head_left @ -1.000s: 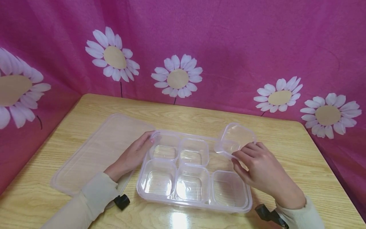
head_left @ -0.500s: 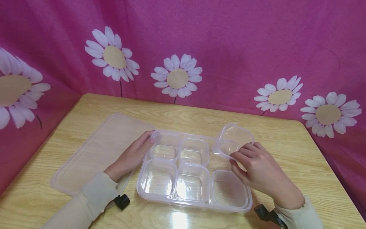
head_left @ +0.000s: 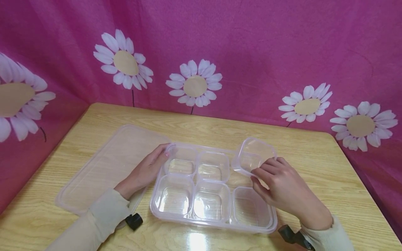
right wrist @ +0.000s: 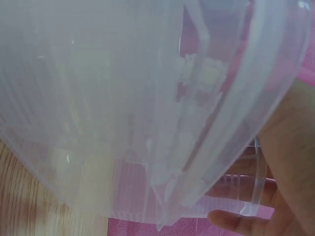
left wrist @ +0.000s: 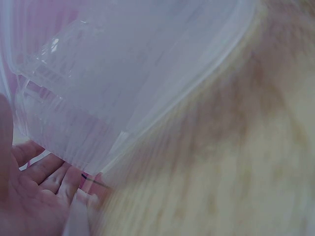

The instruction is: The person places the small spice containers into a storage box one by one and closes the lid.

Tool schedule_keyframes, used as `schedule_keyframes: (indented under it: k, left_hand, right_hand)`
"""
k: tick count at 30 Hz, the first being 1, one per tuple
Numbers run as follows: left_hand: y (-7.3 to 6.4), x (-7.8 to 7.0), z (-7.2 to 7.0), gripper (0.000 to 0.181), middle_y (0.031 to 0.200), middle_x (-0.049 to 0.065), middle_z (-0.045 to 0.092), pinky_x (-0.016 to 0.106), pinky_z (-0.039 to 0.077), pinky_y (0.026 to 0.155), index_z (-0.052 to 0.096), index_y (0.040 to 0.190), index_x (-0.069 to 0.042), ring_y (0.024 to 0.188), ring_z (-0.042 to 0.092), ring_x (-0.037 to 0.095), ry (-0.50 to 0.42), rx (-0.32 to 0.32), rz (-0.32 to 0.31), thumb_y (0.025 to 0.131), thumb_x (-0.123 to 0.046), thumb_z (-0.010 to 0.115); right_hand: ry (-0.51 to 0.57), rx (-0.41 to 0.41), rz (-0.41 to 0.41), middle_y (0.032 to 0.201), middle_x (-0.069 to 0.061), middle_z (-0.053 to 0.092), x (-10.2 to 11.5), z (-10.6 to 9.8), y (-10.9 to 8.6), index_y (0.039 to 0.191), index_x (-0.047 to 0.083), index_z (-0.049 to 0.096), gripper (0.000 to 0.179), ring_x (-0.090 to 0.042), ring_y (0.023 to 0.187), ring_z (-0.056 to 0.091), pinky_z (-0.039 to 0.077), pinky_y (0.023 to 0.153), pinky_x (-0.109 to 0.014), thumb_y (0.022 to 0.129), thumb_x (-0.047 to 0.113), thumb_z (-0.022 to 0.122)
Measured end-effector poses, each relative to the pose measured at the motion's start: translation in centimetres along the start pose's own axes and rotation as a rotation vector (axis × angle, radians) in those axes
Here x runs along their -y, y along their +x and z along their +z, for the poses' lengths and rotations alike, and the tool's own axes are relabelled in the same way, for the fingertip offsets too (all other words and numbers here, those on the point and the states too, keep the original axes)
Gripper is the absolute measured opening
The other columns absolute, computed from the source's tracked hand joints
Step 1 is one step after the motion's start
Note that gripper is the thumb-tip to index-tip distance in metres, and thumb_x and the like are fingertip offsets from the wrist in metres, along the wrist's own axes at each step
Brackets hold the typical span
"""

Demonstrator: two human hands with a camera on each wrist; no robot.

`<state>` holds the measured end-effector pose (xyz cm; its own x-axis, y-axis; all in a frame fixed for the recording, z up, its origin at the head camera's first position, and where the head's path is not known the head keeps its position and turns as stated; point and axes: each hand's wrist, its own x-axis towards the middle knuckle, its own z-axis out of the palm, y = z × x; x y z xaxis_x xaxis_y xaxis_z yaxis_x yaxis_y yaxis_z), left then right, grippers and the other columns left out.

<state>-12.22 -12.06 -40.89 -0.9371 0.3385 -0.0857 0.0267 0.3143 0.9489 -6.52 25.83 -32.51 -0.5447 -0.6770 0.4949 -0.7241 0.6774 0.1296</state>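
At the far left we see a pink curtain point(head_left: 251, 52) printed with white daisies, which also runs behind the wooden table point(head_left: 339, 181). Next comes a clear rectangular lid point(head_left: 103, 167), flat on the wood, one side reaching under the left forearm. Our left hand point(head_left: 142, 174) holds the back-left corner of a clear plastic box point(head_left: 216, 227), thumb at the rim and the other fingers slightly bent along the outer wall. Inside the box sit five small square tubs point(head_left: 181, 166), upright: two at the left and middle of the back row, three across the front. Over the back-right space we have the sixth tub point(head_left: 251, 153), tilted; whether it touches the box, we cannot tell. Our right hand point(head_left: 285, 188) pinches its near edge between thumb and curled fingers.
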Motion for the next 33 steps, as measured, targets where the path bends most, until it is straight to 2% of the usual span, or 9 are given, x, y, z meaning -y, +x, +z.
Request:
schedule_keyframes:
  k: [12, 23, 33]
  left_hand:
    - [-0.04, -0.03, -0.05, 0.049, 0.162, 0.005, 0.045, 0.058, 0.022, 0.131, 0.042, 0.153, -0.026, 0.156, 0.035, 0.029, 0.006, -0.001, 0.005, 0.111, -0.051, 0.035]
    - [-0.11, -0.1, 0.03, 0.049, 0.162, 0.006, 0.045, 0.058, 0.022, 0.131, 0.042, 0.154, -0.024, 0.155, 0.036, 0.029, 0.007, -0.001, 0.008, 0.112, -0.049, 0.035]
    - [-0.13, -0.13, 0.01, 0.049, 0.162, 0.007, 0.045, 0.057, 0.021, 0.131, 0.043, 0.153, -0.024, 0.156, 0.035, 0.03, 0.009, -0.008, 0.017, 0.112, -0.048, 0.036]
  right_hand:
    - [0.004, 0.004, -0.008, 0.077, 0.001, 0.073, 0.1, -0.01, 0.02, 0.088, 0.011, 0.075, 0.025, -0.017, 0.073, 0.062, 0.045, 0.067, -0.035, 0.095, 0.025, 0.056]
    - [0.04, 0.009, -0.03, 0.075, 0.003, 0.071, 0.15, -0.06, 0.02, 0.082, 0.012, 0.074, 0.007, -0.015, 0.073, 0.062, 0.051, 0.069, -0.036, 0.08, 0.017, 0.07]
    - [0.061, -0.007, -0.037, 0.071, 0.006, 0.064, -0.04, 0.18, -0.01, 0.077, 0.014, 0.07, 0.001, -0.015, 0.072, 0.059, 0.05, 0.069, -0.035, 0.077, 0.015, 0.069]
